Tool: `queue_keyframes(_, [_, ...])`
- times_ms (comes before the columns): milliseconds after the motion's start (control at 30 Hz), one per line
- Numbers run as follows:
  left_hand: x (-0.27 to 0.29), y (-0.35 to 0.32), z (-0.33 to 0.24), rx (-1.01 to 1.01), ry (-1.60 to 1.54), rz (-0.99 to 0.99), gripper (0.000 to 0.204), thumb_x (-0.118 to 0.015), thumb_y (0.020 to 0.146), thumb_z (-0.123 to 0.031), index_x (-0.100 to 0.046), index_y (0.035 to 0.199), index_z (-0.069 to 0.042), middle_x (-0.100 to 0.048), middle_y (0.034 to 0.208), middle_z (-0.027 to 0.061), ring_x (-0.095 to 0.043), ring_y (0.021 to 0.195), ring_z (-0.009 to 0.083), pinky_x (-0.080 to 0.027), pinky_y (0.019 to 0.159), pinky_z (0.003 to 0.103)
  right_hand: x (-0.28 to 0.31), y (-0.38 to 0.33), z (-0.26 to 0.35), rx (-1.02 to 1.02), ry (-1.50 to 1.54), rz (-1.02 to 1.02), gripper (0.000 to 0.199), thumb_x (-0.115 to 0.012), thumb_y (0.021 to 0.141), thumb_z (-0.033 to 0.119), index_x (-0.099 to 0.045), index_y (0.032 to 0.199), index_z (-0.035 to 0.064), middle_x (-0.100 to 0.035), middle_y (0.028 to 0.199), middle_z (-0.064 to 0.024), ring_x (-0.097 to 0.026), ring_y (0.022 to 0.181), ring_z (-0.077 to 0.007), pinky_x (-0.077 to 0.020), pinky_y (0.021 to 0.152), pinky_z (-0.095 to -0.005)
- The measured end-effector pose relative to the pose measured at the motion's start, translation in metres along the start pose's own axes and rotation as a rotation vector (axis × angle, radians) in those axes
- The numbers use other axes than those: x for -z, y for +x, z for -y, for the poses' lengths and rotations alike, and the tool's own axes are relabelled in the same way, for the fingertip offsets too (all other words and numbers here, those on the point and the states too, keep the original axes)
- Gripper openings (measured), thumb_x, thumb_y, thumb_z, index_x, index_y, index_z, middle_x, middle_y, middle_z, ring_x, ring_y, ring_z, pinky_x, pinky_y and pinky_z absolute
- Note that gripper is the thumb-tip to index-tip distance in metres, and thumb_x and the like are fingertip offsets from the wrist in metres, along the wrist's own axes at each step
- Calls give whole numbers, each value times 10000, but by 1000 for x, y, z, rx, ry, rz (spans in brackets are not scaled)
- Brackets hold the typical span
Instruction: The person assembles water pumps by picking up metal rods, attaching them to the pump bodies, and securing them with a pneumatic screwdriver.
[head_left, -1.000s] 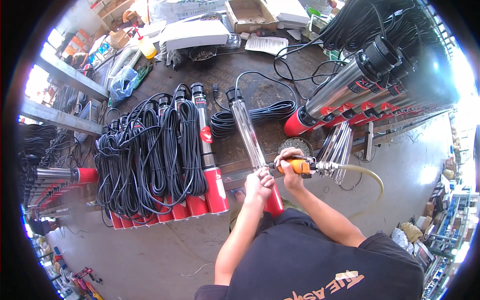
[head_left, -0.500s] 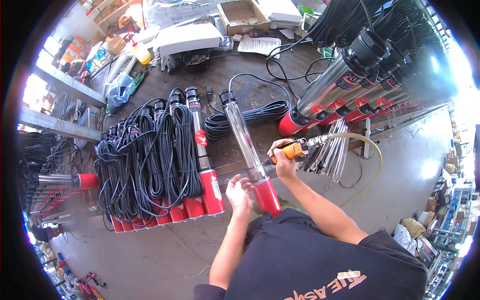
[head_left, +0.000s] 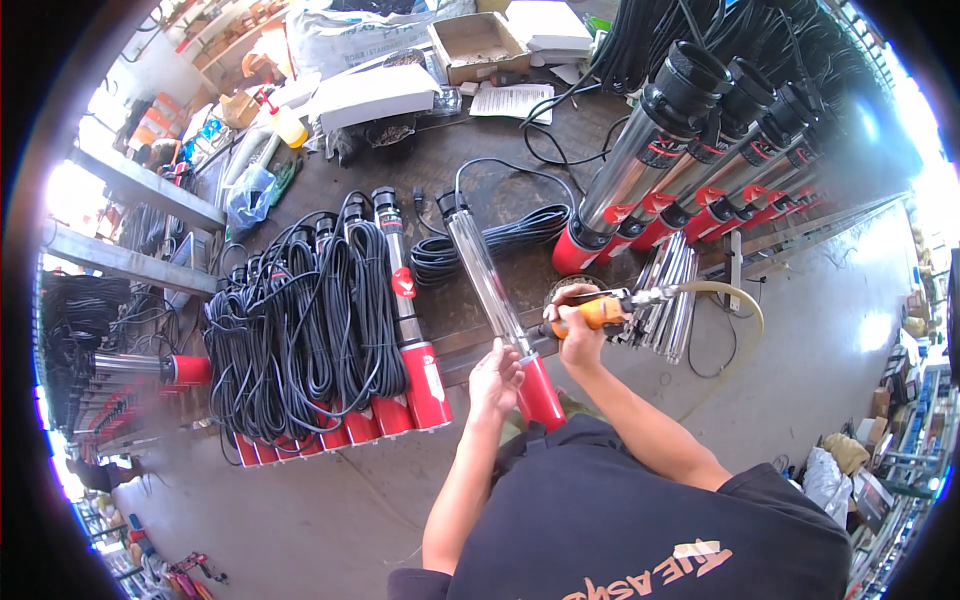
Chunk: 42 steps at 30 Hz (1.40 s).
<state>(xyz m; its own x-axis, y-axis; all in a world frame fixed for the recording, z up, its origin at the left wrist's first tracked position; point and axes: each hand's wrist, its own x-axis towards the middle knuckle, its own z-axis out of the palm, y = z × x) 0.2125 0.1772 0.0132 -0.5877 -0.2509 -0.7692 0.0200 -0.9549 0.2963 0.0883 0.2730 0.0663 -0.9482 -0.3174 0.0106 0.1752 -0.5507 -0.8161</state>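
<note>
In front of me a submersible pump (head_left: 480,262) lies across the bench edge, its bare steel tube running into a red lower section (head_left: 541,392) toward my body. My right hand (head_left: 578,345) is wrapped round an orange air screwdriver (head_left: 603,312), whose front end points left at the joint above the red part. Close by that joint, my left hand (head_left: 497,378) has its fingers pinched together at the pump's left side; whatever they hold is too small to make out. A black cable coil (head_left: 510,240) lies beside the steel tube.
Several finished-looking pumps with coiled cables (head_left: 300,330) lie in a row on the left. More pumps (head_left: 655,150) stand tilted at the right. Thin metal strips (head_left: 668,300) hang together below them, near the yellowish air hose (head_left: 745,295). An open cardboard box (head_left: 480,55) sits at the back.
My left hand has moved up and right to the pump joint, and its spread fingers have closed into a pinch. My right hand still holds the screwdriver, now shifted slightly right.
</note>
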Motion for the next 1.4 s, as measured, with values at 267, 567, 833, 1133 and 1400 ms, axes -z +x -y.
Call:
queue_keyframes(267, [-8, -6, 15, 120, -201, 304, 144, -637, 999, -131, -659, 1086, -18, -692, 935, 65, -650, 795, 139, -561, 710, 262, -4, -12, 30, -26, 126, -92, 264, -529, 821, -53, -535, 1064, 51, -574, 933, -118, -565, 747, -201, -492, 747, -358])
queue_keyframes(567, [-21, -5, 20, 74, -220, 304, 171, -642, 997, -132, -672, 1115, -12, -706, 922, 64, -674, 791, 148, -574, 737, 269, 1, -4, 30, 18, 83, -72, 264, -506, 824, -45, -535, 1070, 45, -570, 957, -131, -557, 768, -202, -497, 769, -357])
queue_keyframes(833, [-22, 21, 21, 195, -268, 124, 182, -706, 964, -214, -654, 904, -50, -647, 758, 30, -569, 591, 86, -483, 515, 200, 2, -8, 7, 74, -161, 149, 287, -501, 818, -65, -491, 1081, 48, -560, 969, -131, -569, 787, -192, -513, 782, -369])
queue_keyframes(1133, [-20, 32, 8, 220, -253, 112, 166, -587, 979, -119, -643, 1029, 30, -603, 755, 31, -494, 573, 90, -387, 484, 221, 10, 14, -19, 81, -224, 181, 237, -520, 893, -66, -483, 1085, 68, -583, 970, -88, -590, 818, -162, -516, 785, -312])
queue_keyframes(1400, [-2, 16, -1, -276, 858, -45, 240, -771, 852, -188, -681, 795, 26, -679, 650, 73, -619, 518, 105, -498, 477, 256, 13, 16, -18, 59, -278, 406, 223, -543, 916, -77, -481, 1070, 72, -584, 986, -76, -588, 836, -126, -513, 777, -280])
